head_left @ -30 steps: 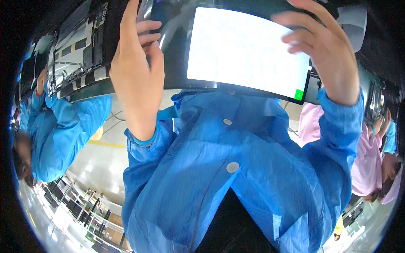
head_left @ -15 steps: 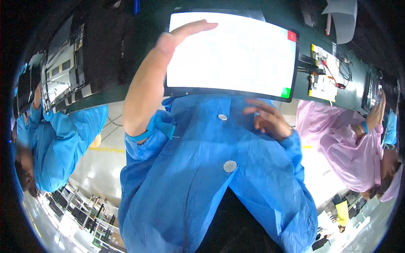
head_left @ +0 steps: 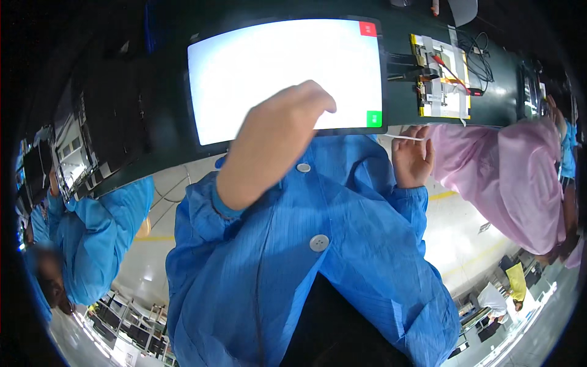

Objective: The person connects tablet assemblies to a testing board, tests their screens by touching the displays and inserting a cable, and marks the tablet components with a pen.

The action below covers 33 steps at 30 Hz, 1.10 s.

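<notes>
Lit display (head_left: 275, 67) along near edge of tabletop (head_left: 400, 110), long axis left-right. Left hand (head_left: 290, 116) nearer, over it, fingertips mostly hidden, hold unclear. Right hand (head_left: 413, 160) beyond edge, by white cord (head_left: 402, 137), grip unclear.

The screen (head_left: 284, 61) lies left of the panel (head_left: 448, 56) (both on the table (head_left: 504, 88)).

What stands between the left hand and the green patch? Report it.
Nothing visible: the left hand is over the screen, with only lit screen showing between its fingers and the green patch. The right hand is off the screen.
</notes>
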Each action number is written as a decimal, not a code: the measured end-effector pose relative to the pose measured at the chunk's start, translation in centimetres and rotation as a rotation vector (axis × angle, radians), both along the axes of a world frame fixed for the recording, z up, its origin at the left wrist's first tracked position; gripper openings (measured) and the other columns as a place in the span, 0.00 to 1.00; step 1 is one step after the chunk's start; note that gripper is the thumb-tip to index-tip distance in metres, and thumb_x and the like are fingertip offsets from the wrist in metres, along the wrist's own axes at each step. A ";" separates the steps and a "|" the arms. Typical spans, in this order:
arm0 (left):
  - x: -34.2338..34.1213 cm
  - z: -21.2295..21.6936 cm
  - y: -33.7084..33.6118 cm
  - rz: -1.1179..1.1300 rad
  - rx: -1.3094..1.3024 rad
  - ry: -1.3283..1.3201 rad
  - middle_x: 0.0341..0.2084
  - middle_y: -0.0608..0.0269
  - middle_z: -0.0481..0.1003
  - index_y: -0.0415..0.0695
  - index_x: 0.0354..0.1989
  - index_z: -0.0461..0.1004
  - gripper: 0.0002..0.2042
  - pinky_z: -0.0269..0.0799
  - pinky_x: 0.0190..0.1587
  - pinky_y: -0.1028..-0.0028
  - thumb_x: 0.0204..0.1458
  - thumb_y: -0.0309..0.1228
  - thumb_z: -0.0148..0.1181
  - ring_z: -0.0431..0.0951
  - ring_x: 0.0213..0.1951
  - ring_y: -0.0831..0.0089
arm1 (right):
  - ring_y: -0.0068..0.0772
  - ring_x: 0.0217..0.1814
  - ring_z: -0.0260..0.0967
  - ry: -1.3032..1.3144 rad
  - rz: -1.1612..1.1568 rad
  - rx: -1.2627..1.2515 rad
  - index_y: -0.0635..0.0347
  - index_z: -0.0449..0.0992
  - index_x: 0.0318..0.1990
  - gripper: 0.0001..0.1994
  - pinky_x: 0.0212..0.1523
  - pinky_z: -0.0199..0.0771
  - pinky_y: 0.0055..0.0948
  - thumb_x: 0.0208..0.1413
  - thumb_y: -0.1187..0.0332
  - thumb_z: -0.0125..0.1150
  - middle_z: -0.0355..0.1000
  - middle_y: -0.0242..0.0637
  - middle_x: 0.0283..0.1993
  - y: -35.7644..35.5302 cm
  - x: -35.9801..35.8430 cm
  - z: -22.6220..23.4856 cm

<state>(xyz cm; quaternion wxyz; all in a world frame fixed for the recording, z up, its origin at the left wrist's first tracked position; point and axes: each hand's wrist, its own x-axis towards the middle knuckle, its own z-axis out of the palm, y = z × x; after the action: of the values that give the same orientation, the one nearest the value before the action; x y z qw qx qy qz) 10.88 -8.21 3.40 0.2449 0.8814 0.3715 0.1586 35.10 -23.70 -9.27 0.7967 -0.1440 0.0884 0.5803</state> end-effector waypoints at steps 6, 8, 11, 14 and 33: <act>2.3 0.2 -0.9 -0.156 0.214 0.042 0.60 0.61 0.60 0.49 0.50 0.73 0.20 0.40 0.66 0.51 0.45 0.26 0.57 0.56 0.63 0.64 | 0.23 0.39 0.62 -0.147 -0.160 0.032 0.63 0.67 0.50 0.13 0.44 0.62 0.25 0.63 0.67 0.43 0.67 0.32 0.38 0.7 2.6 4.2; 1.1 1.6 0.8 -0.016 0.315 0.064 0.57 0.59 0.65 0.51 0.51 0.73 0.18 0.42 0.65 0.48 0.49 0.32 0.59 0.59 0.62 0.60 | 0.17 0.24 0.57 -0.276 -0.107 0.225 0.62 0.64 0.50 0.13 0.28 0.56 0.20 0.64 0.65 0.40 0.66 0.28 0.30 1.4 3.2 6.0; 0.6 2.0 2.7 0.106 0.411 0.060 0.55 0.59 0.67 0.51 0.50 0.72 0.16 0.40 0.65 0.47 0.51 0.32 0.56 0.61 0.60 0.59 | 0.17 0.18 0.52 -0.911 -0.001 0.101 0.63 0.65 0.47 0.13 0.20 0.48 0.19 0.64 0.64 0.39 0.64 0.29 0.24 3.2 2.7 9.2; 2.8 1.3 5.0 0.116 0.459 0.089 0.53 0.58 0.68 0.51 0.51 0.71 0.15 0.39 0.64 0.49 0.55 0.35 0.50 0.62 0.59 0.60 | 0.18 0.22 0.61 -1.301 0.156 -0.154 0.67 0.66 0.45 0.12 0.24 0.60 0.17 0.63 0.67 0.42 0.70 0.35 0.27 6.3 1.4 12.9; 3.6 0.9 7.1 0.084 0.319 0.179 0.52 0.58 0.69 0.50 0.53 0.68 0.17 0.38 0.65 0.49 0.58 0.38 0.47 0.66 0.57 0.61 | 0.31 0.31 0.73 -2.004 0.275 -0.267 0.61 0.74 0.37 0.05 0.30 0.70 0.25 0.53 0.74 0.57 0.73 0.39 0.32 10.9 1.1 11.1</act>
<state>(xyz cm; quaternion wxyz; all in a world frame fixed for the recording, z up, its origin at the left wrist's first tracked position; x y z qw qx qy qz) 14.51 -1.14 4.30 0.0611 0.9034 0.3982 0.1467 36.20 -12.80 1.80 0.4082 -0.6599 -0.5726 0.2646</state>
